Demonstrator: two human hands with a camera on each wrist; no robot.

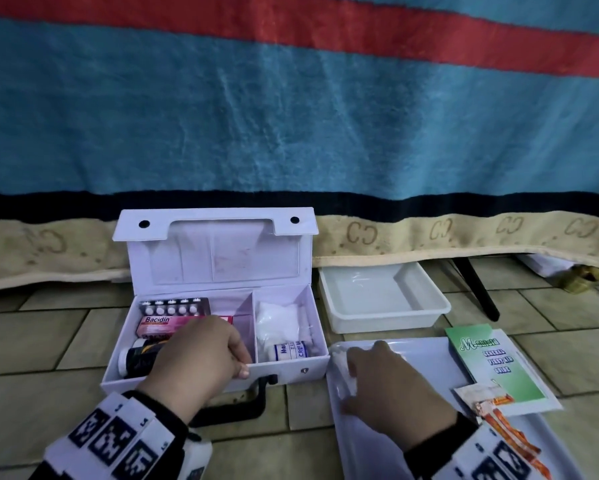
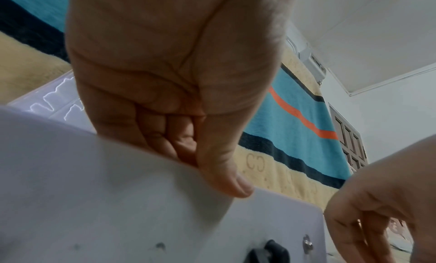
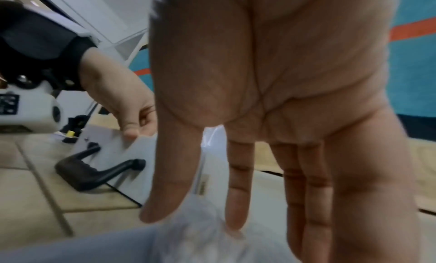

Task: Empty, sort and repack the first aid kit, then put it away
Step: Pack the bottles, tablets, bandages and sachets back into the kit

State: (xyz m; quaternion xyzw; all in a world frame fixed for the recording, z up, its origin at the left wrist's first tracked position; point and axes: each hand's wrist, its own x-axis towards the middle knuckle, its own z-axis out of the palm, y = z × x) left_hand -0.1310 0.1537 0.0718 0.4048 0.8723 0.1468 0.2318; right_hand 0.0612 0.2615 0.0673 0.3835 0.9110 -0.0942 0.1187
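Note:
The white first aid kit [image 1: 291,370] lies open on the tiled floor, its lid upright. My left hand [image 1: 243,362] grips its front wall [image 2: 94,192], fingers inside and thumb [image 2: 231,183] outside. The left compartment holds a blister pack [image 1: 173,306], a pink Bacidin box [image 1: 163,325] and a dark bottle [image 1: 142,358]. In the right compartment are a bag of cotton [image 1: 277,320] and a bandage roll [image 1: 291,351]. My right hand [image 1: 363,355] rests with straight fingers [image 3: 235,192] on a clear cotton bag [image 3: 195,244] on the flat tray [image 1: 429,355].
A green first aid booklet [image 1: 492,365] and orange sachets [image 1: 502,427] lie on the tray's right side. A white tub [image 1: 384,296] stands behind the tray. The kit's black handle [image 1: 242,407] lies on the floor. A blanket-covered bed edge [image 1: 464,233] runs behind.

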